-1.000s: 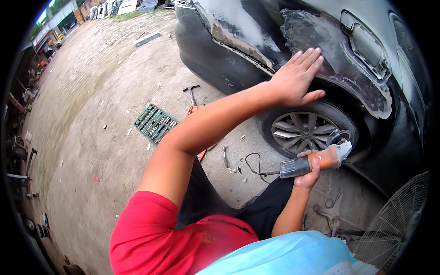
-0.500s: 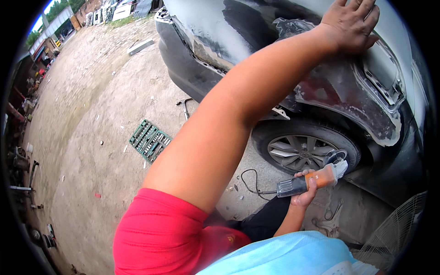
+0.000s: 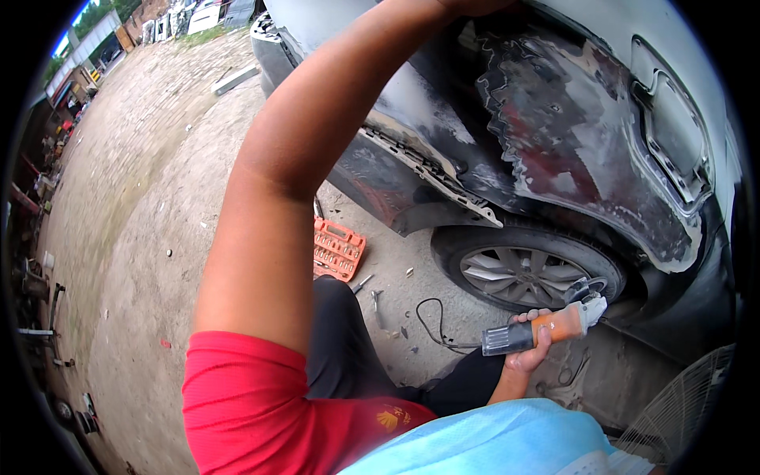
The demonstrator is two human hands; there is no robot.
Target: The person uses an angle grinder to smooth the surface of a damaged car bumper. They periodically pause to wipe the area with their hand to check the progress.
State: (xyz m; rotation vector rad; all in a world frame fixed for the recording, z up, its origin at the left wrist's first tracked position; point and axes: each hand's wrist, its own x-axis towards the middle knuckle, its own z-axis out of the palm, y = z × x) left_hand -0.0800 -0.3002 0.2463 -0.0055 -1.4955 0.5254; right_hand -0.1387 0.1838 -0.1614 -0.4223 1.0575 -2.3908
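My right hand is wrapped round the body of an orange and black angle grinder, low beside the car's wheel. The grinder's head and its guard stand close to the tire. My left arm stretches up across the view to the car body. Only a sliver of my left hand shows at the top edge, near the dark part of the panel; its fingers are cut off. The car's rear side panel has bare, sanded patches of grey, dark red and black, with ragged edges.
A black cord loops on the ground behind the grinder. An orange socket case lies open past my knee, with loose hand tools nearby. A wire fan guard stands at the lower right. The bumper juts out left of the wheel.
My left hand has slid left and up along the panel, almost out of view, uncovering more of the sanded area. My right hand and the grinder have barely moved.
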